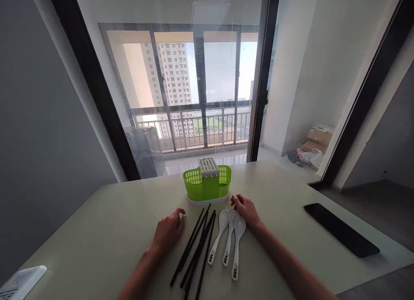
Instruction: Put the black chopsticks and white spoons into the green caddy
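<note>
A green cutlery holder (207, 183) with a white slotted insert stands on a white base near the table's far edge. Several black chopsticks (197, 250) lie loose in front of it. Three white soup spoons (229, 241) lie side by side to their right. My left hand (168, 229) rests on the table just left of the chopsticks, fingers curled under, nothing visible in it. My right hand (246, 209) lies over the bowls of the spoons, fingers bent, fingertips close to the holder's base.
The pale table (97, 235) stands against a glass sliding door with a black frame (260, 75). A black phone (341, 228) lies at the right. A white remote-like object (21, 282) sits at the near left corner. Boxes and bags lie on the balcony floor.
</note>
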